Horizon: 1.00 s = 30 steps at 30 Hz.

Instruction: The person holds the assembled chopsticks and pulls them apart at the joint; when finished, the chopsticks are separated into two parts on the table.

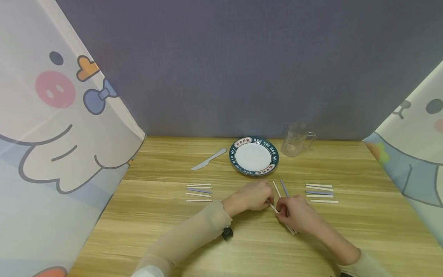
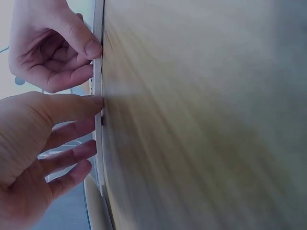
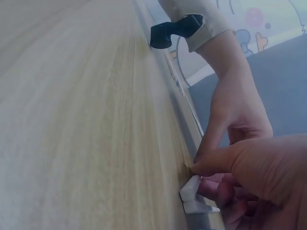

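Left hand (image 1: 254, 195): there it is, pinching the far end of a white stick (image 1: 272, 207)!
Right hand (image 1: 298, 213): clamped on the near end, thumb against fingers.
White stick: slanting between both hands; on the table (image 1: 249, 250) or just above, I can't tell.
Purple stick (image 1: 284, 187): pointing out beyond the right hand.

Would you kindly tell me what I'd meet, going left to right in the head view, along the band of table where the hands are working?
Left-hand group of sticks, left hand, right hand, right-hand group of sticks.
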Available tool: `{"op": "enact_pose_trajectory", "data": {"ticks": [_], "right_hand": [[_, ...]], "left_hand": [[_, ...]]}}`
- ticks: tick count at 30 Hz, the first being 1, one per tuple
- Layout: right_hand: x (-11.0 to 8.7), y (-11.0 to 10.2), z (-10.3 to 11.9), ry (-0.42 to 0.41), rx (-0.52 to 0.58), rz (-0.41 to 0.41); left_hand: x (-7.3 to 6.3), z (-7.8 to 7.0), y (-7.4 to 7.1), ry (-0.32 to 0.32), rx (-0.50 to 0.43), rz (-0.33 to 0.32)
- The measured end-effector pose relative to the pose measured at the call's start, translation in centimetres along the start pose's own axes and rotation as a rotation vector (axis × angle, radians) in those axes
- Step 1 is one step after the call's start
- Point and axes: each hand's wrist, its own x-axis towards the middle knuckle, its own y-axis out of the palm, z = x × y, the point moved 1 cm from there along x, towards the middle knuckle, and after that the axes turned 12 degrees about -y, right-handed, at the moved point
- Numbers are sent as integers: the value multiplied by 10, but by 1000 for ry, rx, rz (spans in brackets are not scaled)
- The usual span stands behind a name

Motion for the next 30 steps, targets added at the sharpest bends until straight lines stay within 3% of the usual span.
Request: {"op": "enact_pose_trajectory", "data": {"ticks": [6, 10, 15, 21, 30], "right_hand": [[3, -4, 3, -11, -29, -45], [8, -12, 6, -20, -48, -64], [17, -25, 13, -36, -98, -49], [29, -36, 22, -62, -68, 3], [40, -53, 31, -174, -42, 59]], "left_hand": [[-2, 3, -1, -15, -85, 40], [-8, 4, -7, -11, -168, 19], [-16, 7, -19, -7, -267, -63], [-28, 12, -36, -23, -251, -204], [-52, 13, -52, 36, -275, -331]]}}
